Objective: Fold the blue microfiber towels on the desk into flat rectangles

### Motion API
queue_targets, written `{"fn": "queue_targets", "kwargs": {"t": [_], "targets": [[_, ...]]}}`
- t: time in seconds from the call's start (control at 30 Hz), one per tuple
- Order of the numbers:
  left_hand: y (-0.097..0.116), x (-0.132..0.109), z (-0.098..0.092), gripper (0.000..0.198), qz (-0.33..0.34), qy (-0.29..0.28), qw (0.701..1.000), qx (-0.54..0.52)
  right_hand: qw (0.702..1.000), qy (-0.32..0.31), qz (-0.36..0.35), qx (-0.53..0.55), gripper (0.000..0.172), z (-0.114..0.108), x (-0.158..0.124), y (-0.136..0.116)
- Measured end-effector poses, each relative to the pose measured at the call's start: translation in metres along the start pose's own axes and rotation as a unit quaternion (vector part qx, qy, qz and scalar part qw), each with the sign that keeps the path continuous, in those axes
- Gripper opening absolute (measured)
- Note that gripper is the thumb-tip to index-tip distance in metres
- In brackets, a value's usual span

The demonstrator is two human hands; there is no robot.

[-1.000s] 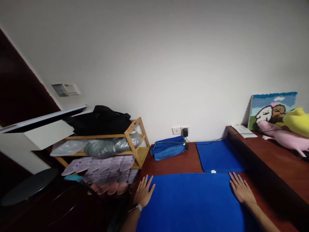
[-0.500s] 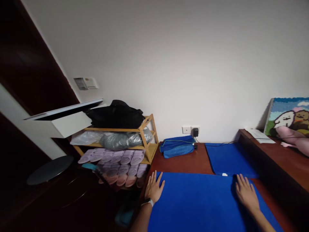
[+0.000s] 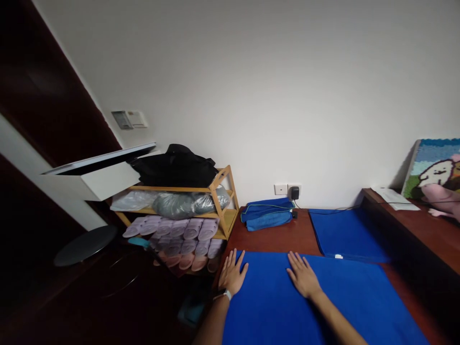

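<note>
A large blue cloth (image 3: 273,306) is spread over the reddish-brown table (image 3: 273,242), running out of view at the bottom. My left hand (image 3: 233,275) rests at its far left corner, fingers stretched out, with a watch on the wrist. Near the middle of the far edge, my right hand (image 3: 304,275) lies on the cloth with fingers extended. Neither hand grips anything. Behind the cloth lies a folded blue cloth (image 3: 348,235) with a small white tag at its front edge. Another bundle of blue cloths (image 3: 268,214) sits against the wall.
On the left, a wooden rack (image 3: 224,215) holds lilac slippers (image 3: 194,229), wrapped bundles and a black bag (image 3: 176,167). A white box (image 3: 108,181) juts out beside it, above a dark round stool (image 3: 86,245). A raised ledge (image 3: 402,225) bounds the right side; a cable runs from a plug (image 3: 295,192).
My right hand has moved left across the cloth, from near its far right corner to the middle of its far edge. My left hand stays at the left corner. The view has shifted slightly.
</note>
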State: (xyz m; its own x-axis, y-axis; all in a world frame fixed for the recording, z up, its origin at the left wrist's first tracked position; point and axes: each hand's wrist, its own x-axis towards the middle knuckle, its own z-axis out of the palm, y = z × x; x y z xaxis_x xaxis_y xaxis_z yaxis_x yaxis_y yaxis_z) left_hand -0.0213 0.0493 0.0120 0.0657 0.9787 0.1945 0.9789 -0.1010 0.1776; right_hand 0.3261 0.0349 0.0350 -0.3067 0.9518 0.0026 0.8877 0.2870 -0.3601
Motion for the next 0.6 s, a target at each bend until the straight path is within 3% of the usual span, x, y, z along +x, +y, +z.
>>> {"fn": "queue_targets", "kwargs": {"t": [0.2,0.3,0.4,0.6], "targets": [[0.003,0.002,-0.001,0.061,-0.004,-0.003,1.000,0.017,0.982,0.051,0.158,-0.093,0.073,-0.016,-0.085,0.200],[0.003,0.004,-0.001,0.060,-0.004,-0.002,1.000,0.026,0.969,0.061,0.213,-0.110,0.076,-0.026,-0.117,0.278],[0.001,0.006,0.000,0.060,-0.001,-0.001,0.999,0.033,0.967,0.064,0.223,-0.108,0.080,-0.029,-0.127,0.307],[0.001,0.008,-0.002,0.061,0.004,-0.007,0.999,0.053,0.963,0.043,0.230,-0.134,0.079,-0.035,-0.123,0.291]]}}
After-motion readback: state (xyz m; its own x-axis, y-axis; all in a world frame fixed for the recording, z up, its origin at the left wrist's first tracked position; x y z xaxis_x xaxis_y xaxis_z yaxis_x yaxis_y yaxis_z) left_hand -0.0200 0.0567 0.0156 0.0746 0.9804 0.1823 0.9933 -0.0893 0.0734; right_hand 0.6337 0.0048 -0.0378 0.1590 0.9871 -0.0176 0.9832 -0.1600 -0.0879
